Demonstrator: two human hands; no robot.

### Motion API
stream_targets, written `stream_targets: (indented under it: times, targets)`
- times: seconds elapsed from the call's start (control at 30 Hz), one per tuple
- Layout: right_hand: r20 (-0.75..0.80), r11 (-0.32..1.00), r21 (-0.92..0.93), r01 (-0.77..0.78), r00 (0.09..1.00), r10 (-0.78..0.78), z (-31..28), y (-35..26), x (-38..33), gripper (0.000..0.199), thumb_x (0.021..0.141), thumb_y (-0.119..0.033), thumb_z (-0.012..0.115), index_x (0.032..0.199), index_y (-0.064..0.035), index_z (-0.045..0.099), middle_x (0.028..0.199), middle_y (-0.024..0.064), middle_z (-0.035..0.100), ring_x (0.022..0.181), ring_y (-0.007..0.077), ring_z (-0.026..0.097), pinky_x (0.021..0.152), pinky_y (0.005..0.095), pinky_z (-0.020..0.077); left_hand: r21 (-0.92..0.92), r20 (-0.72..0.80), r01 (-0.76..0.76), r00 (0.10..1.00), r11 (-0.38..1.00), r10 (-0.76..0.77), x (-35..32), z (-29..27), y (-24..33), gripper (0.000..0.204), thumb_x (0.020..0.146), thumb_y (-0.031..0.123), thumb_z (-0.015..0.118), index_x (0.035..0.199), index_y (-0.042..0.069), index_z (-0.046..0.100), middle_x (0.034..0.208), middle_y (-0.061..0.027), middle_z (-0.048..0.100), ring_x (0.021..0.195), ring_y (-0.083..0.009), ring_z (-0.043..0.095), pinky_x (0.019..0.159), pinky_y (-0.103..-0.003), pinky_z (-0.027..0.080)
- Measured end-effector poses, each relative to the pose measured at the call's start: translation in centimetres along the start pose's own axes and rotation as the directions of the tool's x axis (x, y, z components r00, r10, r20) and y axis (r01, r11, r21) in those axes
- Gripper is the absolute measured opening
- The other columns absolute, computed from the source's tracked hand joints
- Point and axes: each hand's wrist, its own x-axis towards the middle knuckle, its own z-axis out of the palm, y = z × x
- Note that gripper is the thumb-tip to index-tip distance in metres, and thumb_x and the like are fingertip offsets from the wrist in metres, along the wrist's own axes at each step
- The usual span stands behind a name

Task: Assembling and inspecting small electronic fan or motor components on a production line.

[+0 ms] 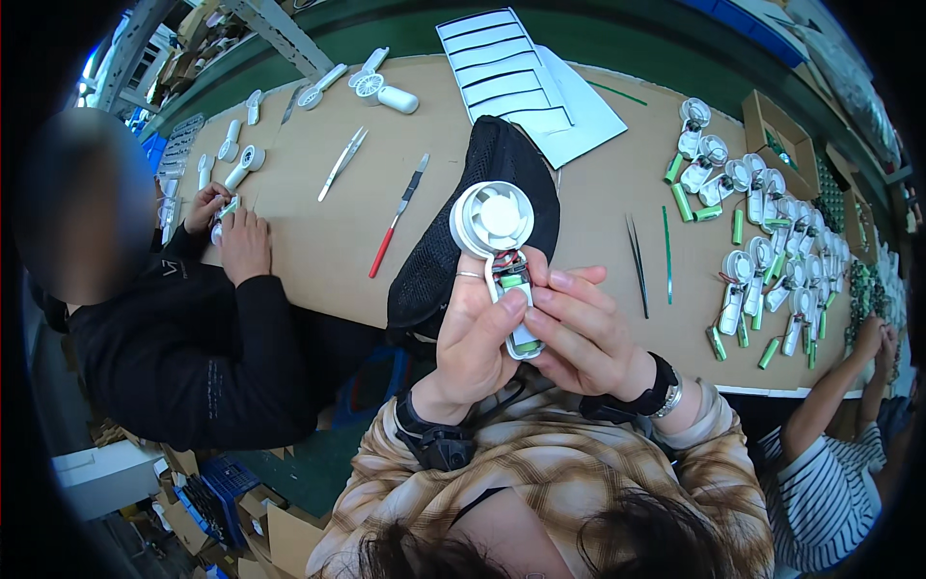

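A white handheld fan (494, 220) with its handle casing opened is held upright in front of me. Wires, a small circuit board and a green battery cell (527, 340) show inside the handle. My left hand (473, 333) is closed around the handle from the left, its thumb pressed on the inside parts. From the right, my right hand (596, 333) has its fingers together against the handle's edge; its thumb is mostly hidden. Behind the fan lies a black mesh bag (511, 159). Black tweezers (637, 265) and a thin green strip (667, 256) lie to the right.
Many opened fans with green cells (738, 280) crowd the table's right side, near a cardboard box (776, 140). White sheets with black strips (511, 72) lie at the back. A red-handled knife (397, 217) and silver tweezers (342, 164) are on the left. Co-workers sit on both sides.
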Motion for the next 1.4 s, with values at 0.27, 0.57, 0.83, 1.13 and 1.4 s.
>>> stream_targets:
  times: [0.27,0.57,0.83,1.13,1.4]
  targets:
    - [-0.027,0.999,-0.029,0.03,0.999,-0.031,0.4,-0.1,-0.3,0.035,0.074,-0.017,0.067,0.106,-0.0024,0.063,0.111,0.0101,0.057,0.108,0.0256,0.053,0.091,0.0407,0.0435,0.024,-0.025,-0.043,0.999,0.999,0.044,-0.6,-0.4,0.2,0.062,0.086,0.003,0.04,0.138,0.01,0.007,0.102,-0.0116,0.041,0.11,-0.0304,0.048,0.099,-0.045,0.034]
    - [-0.019,0.976,-0.203,0.08,0.996,-0.086,0.7,-0.1,-0.9,0.033,0.078,-0.021,0.064,0.107,-0.0069,0.063,0.12,0.0106,0.049,0.118,0.0267,0.042,0.103,0.0461,0.0259,0.036,-0.025,-0.083,0.996,0.996,0.084,-0.8,-0.8,0.0,0.064,0.085,0.0,0.041,0.138,0.011,0.007,0.1,-0.0124,0.041,0.11,-0.0339,0.05,0.095,-0.039,0.039]
    - [0.016,0.997,0.0,-0.079,0.997,0.079,0.0,0.0,-0.2,0.032,0.078,-0.02,0.062,0.109,-0.0111,0.063,0.128,0.0152,0.038,0.124,0.0319,0.033,0.103,0.0449,0.0272,-0.073,-0.06,-0.141,0.989,0.987,0.137,0.1,-1.2,0.5,0.058,0.085,0.001,0.042,0.135,0.009,0.013,0.099,-0.0123,0.042,0.109,-0.035,0.05,0.094,-0.045,0.043]
    - [-0.015,0.937,0.198,-0.288,0.955,0.297,1.2,-0.3,3.2,0.033,0.073,-0.017,0.069,0.105,-0.0088,0.065,0.127,0.0181,0.041,0.115,0.0316,0.042,0.096,0.0402,0.0357,0.029,-0.082,-0.35,0.933,0.936,0.351,1.0,-1.4,0.8,0.06,0.084,-0.001,0.044,0.135,0.01,0.014,0.099,-0.0134,0.045,0.115,-0.0372,0.046,0.1,-0.046,0.038]
    - [-0.012,0.821,0.407,-0.4,0.897,0.442,3.0,-0.3,4.4,0.027,0.075,-0.008,0.067,0.102,-0.0041,0.065,0.128,0.023,0.043,0.116,0.0327,0.046,0.096,0.0386,0.0366,0.14,-0.096,-0.387,0.911,0.911,0.402,1.0,-1.6,0.6,0.064,0.083,-0.001,0.044,0.137,0.01,0.012,0.104,-0.0155,0.046,0.12,-0.0378,0.041,0.103,-0.046,0.033]
